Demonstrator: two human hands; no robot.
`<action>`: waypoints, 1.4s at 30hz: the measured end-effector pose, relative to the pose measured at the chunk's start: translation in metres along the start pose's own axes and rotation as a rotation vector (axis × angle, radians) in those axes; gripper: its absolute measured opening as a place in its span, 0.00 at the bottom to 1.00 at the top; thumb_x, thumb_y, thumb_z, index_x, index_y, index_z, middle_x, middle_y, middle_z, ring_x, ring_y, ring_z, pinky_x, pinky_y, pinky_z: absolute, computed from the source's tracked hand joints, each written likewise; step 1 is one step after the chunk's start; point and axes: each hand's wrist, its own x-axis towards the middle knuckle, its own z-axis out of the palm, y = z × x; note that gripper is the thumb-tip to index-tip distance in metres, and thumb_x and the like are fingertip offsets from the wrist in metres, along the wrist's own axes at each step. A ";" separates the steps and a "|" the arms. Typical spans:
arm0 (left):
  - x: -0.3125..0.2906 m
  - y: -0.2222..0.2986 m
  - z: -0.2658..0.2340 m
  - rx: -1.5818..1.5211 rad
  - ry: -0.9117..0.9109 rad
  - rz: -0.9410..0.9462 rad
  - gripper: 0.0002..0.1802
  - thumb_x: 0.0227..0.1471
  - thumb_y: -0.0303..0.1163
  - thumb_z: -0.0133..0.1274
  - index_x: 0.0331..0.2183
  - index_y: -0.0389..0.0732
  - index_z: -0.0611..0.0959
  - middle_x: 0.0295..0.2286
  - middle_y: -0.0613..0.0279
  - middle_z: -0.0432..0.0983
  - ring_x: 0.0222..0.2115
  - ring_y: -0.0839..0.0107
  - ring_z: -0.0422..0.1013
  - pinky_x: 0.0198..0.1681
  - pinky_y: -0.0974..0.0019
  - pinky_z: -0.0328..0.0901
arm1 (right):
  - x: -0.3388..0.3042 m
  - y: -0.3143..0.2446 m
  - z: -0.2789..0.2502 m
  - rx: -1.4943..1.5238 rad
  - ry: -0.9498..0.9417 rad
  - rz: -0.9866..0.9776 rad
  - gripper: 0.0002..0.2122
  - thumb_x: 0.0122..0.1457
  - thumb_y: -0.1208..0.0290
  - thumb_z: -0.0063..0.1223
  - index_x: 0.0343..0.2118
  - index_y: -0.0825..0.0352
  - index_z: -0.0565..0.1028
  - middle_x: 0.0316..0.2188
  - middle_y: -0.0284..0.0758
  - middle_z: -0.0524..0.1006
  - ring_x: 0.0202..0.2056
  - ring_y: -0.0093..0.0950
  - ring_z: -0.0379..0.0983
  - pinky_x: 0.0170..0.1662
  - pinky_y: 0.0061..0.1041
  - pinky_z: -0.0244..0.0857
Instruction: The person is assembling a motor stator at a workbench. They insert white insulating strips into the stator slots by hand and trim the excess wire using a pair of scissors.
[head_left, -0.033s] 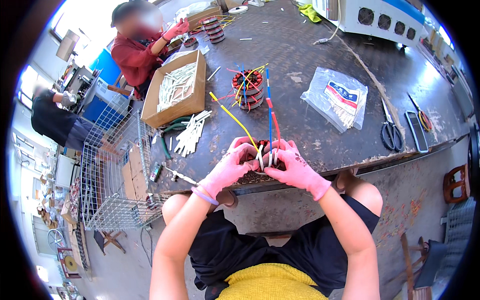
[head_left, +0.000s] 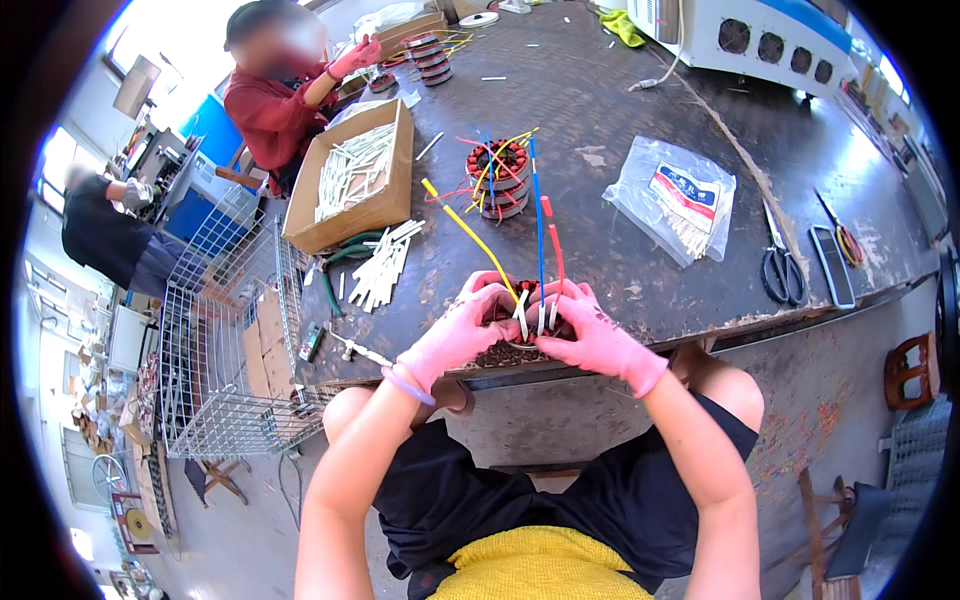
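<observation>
At the table's near edge, my gloved left hand [head_left: 452, 335] and gloved right hand [head_left: 606, 346] grip a small wound motor stator [head_left: 526, 286] from either side. The fingers cover much of it. A yellow lead [head_left: 470, 231], a blue lead [head_left: 539, 225] and a red lead [head_left: 556, 248] rise from it, with short white sleeves [head_left: 522, 313] low on the leads. My left fingers are closed on the stator beside the yellow lead. My right thumb and fingers hold it near the red one. Farther back stands a stack of stators [head_left: 500, 187] with coloured leads.
A cardboard box [head_left: 402, 170] of white tubes stands left, with loose tubes [head_left: 382, 272] beside it. Right are a plastic bag [head_left: 645, 205], scissors [head_left: 783, 272], a phone [head_left: 832, 265] and snips [head_left: 850, 243]. A wire cart [head_left: 225, 420] adjoins the table; a co-worker [head_left: 268, 115] sits far left.
The red lead's tip has shifted slightly right, away from the blue lead. My right hand has moved a little to the right. Both hands still grip the stator.
</observation>
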 end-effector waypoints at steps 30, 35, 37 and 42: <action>0.000 -0.036 0.028 0.131 0.371 0.430 0.49 0.13 0.43 0.73 0.45 0.34 0.77 0.38 0.48 0.74 0.42 0.49 0.72 0.46 0.56 0.67 | 0.083 -0.023 -0.016 0.155 -0.573 0.581 0.05 0.54 0.76 0.61 0.28 0.73 0.79 0.24 0.34 0.79 0.31 0.21 0.76 0.35 0.25 0.69; -0.010 -0.017 0.006 0.138 0.320 0.389 0.47 0.26 0.44 0.73 0.49 0.33 0.75 0.42 0.46 0.74 0.44 0.48 0.73 0.50 0.57 0.67 | 0.092 -0.045 -0.013 -0.091 -0.695 0.200 0.09 0.52 0.69 0.61 0.34 0.69 0.79 0.30 0.38 0.79 0.36 0.33 0.76 0.40 0.31 0.68; -0.009 -0.015 0.008 0.262 0.299 0.321 0.52 0.26 0.46 0.74 0.53 0.31 0.72 0.47 0.42 0.73 0.48 0.47 0.71 0.53 0.57 0.66 | 0.093 -0.044 -0.011 -0.164 -0.712 0.124 0.12 0.52 0.67 0.60 0.36 0.68 0.79 0.33 0.39 0.79 0.38 0.37 0.76 0.42 0.33 0.68; -0.008 -0.026 0.024 0.355 0.367 0.308 0.55 0.28 0.50 0.74 0.57 0.39 0.70 0.54 0.51 0.68 0.57 0.51 0.64 0.60 0.52 0.57 | 0.077 -0.029 -0.009 -0.299 -0.609 0.045 0.09 0.55 0.64 0.55 0.33 0.62 0.78 0.33 0.38 0.78 0.37 0.39 0.76 0.39 0.36 0.70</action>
